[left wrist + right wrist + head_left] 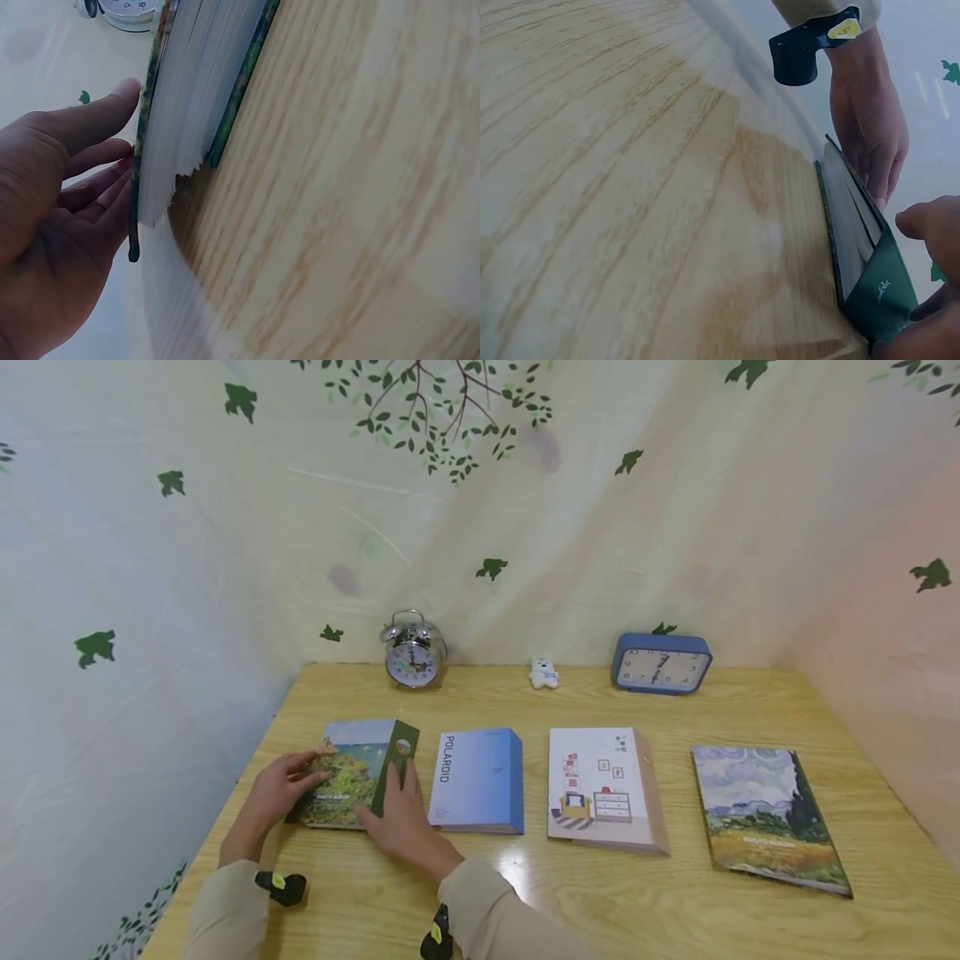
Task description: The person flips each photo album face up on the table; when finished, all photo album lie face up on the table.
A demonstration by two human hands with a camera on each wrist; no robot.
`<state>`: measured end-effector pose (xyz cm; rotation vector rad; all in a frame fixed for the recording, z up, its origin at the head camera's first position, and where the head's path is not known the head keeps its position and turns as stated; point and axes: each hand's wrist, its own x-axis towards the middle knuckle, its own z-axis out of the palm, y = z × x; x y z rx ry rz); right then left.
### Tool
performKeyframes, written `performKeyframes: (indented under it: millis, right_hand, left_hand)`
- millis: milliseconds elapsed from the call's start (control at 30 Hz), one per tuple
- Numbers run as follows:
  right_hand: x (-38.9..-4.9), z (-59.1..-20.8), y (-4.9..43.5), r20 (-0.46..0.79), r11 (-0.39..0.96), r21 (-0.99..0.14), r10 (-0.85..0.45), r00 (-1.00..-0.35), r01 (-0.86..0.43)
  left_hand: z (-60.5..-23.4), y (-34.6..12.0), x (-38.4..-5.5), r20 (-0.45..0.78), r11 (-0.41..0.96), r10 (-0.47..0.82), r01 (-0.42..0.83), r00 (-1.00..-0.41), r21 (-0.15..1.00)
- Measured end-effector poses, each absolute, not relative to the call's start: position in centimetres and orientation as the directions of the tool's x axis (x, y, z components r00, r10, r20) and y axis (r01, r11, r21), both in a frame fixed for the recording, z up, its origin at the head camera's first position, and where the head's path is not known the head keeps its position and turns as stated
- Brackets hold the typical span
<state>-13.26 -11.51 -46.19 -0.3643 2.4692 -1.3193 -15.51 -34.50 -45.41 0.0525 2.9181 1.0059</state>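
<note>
A photo album [348,777] with a painted garden cover and dark green spine lies at the table's left. Fingers of my left hand [273,789] rest on its front cover near the left edge; in the left wrist view the thumb and fingers are on the cover's outer side, beside the white pages [199,82]. My right hand [405,827] touches the album's right side, thumb on the cover and fingers along the green spine [885,289]. Just right of that hand lies a blue album [480,781] marked POLAROID.
Farther right on the wooden table [495,702] lie a white album with a drawn room [600,785] and a landscape photo album [765,814]. Along the back stand a twin-bell alarm clock [412,660], a small white bear figure [543,673] and a blue rectangular clock [662,664].
</note>
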Motion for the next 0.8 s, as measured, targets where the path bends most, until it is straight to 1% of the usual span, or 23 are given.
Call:
performKeyframes:
  millis: [167, 433, 633, 800]
  right_hand:
    - [-13.1, -46.4, -11.6, -0.153, 0.549, -0.832, -0.369, -0.917, -0.082]
    - [-13.2, -46.2, -11.2, -0.154, 0.526, -0.847, -0.392, -0.907, -0.083]
    - [-13.2, -45.6, -11.1, -0.114, 0.486, -0.868, -0.399, -0.910, -0.105]
    - [-13.4, -44.7, -11.1, -0.079, 0.449, -0.886, -0.392, -0.916, -0.116]
  left_hand:
    - [-45.5, -34.3, -15.5, -0.049, 0.771, 0.049, 0.007, -0.998, 0.637]
    - [-45.6, -33.9, -15.8, -0.054, 0.748, 0.059, 0.008, -0.997, 0.663]
    - [-45.8, -33.9, -15.8, -0.081, 0.733, 0.066, -0.007, -0.995, 0.680]
    - [-45.2, -33.1, -15.7, -0.119, 0.687, 0.104, -0.015, -0.987, 0.726]
